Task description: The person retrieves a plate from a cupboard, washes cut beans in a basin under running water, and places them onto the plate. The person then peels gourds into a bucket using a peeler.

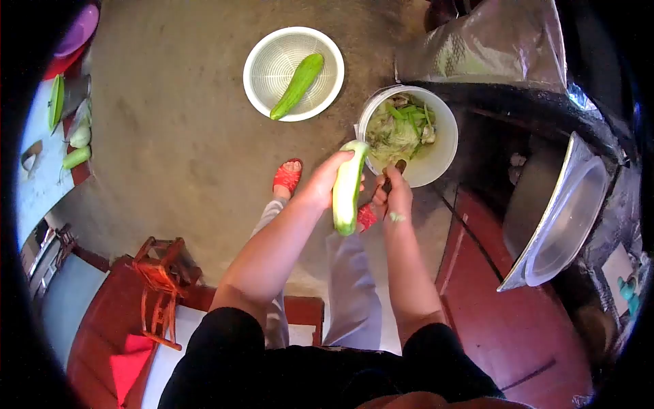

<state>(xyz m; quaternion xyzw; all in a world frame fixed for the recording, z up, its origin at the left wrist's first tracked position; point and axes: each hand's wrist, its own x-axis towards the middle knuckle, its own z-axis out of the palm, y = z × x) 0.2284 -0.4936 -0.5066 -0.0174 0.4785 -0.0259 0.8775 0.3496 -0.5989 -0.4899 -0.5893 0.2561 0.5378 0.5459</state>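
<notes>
My left hand (325,183) is wrapped round a large cucumber (347,194), pale where the skin is off and green along its side and lower end. Beside it, my right hand (396,198) is closed on a small dark tool (400,165); whether it is a peeler or a knife I cannot tell. A bit of green peel sticks to my right wrist. Just beyond my hands stands a white bucket (446,140) with green and pale peelings (402,129) inside. The cucumber's upper end is at the bucket's near left rim.
A white colander (255,85) on the floor holds an unpeeled green cucumber (298,87). On the right, a large metal basin (569,218) stands tilted. A small wooden chair (163,286) is at lower left. More green vegetables (77,157) lie on a surface at far left.
</notes>
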